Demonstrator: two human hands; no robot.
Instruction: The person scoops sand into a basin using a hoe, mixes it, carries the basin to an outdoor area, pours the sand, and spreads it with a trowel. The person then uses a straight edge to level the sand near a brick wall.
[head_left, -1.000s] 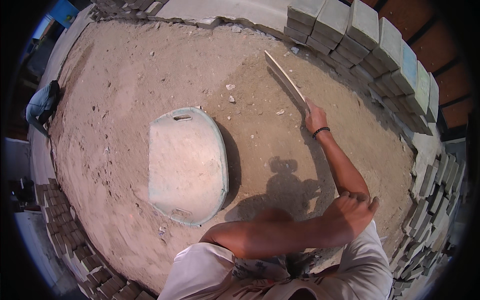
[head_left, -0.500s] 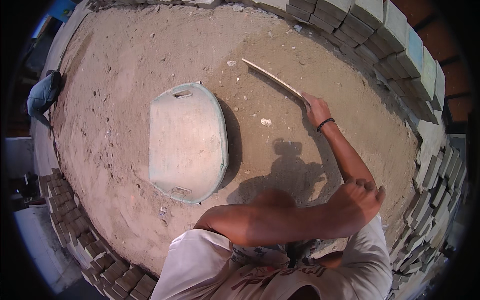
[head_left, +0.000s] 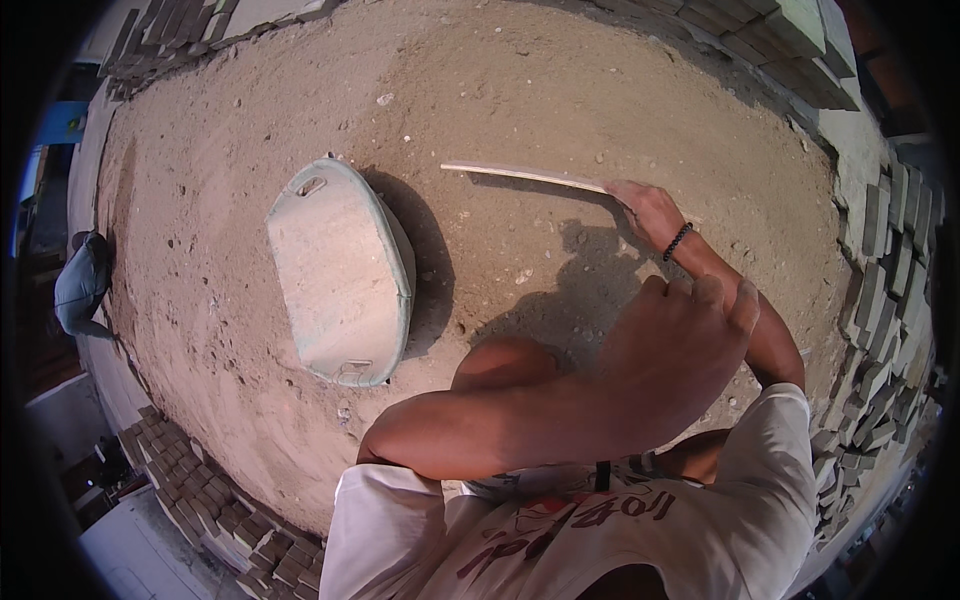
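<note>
My right hand (head_left: 648, 212), with a dark beaded band at its wrist, grips the near end of a thin pale wooden board (head_left: 530, 175). The board is seen nearly edge-on and points left over the sandy ground (head_left: 480, 100), its shadow beside it. Across my body reaches my left arm; my left hand (head_left: 685, 325) is curled beside the right forearm, its palm and anything inside hidden. Left of the board sits a pale D-shaped tub (head_left: 340, 270) with a greenish curved rim and two slot handles, apart from both hands.
Stacked grey paving blocks (head_left: 890, 290) line the right side, with more blocks at the top right (head_left: 750, 40), top left (head_left: 170, 30) and lower left (head_left: 215, 495). A bent-over person (head_left: 82, 285) is at the far left edge. Small stones dot the sand.
The view has turned and shifted. The board has swung from slanting to nearly level. My left hand has risen along the right forearm, its fingers still curled.
</note>
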